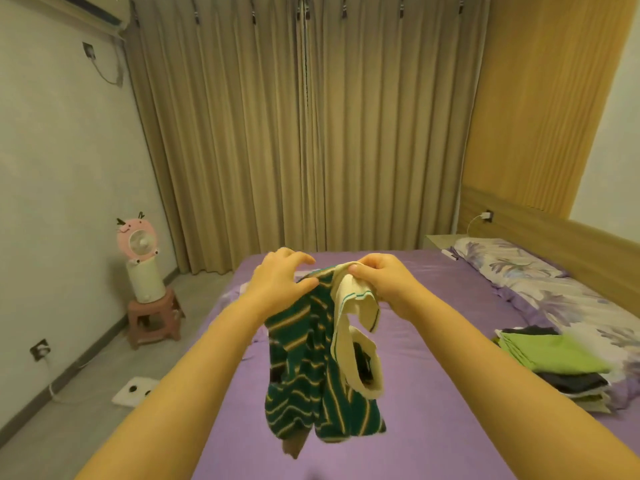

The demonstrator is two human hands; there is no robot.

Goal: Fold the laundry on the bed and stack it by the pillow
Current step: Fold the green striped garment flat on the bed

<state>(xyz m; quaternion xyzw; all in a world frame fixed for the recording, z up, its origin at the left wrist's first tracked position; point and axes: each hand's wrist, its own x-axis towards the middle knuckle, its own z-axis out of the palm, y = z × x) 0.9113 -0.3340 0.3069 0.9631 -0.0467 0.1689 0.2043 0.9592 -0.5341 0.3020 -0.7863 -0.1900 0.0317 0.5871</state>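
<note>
Held up over middle of bed by left hand and right hand, both pinching bunched collar, green striped shirt hanging twisted; likely to fold crooked, missing folded stack at right edge.

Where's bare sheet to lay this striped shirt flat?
Bare purple sheet lies under the striped shirt, between the bed's left edge and the folded stack. Also beyond the hands, toward the curtains. Crowded on the right: stack and pillow.
</note>
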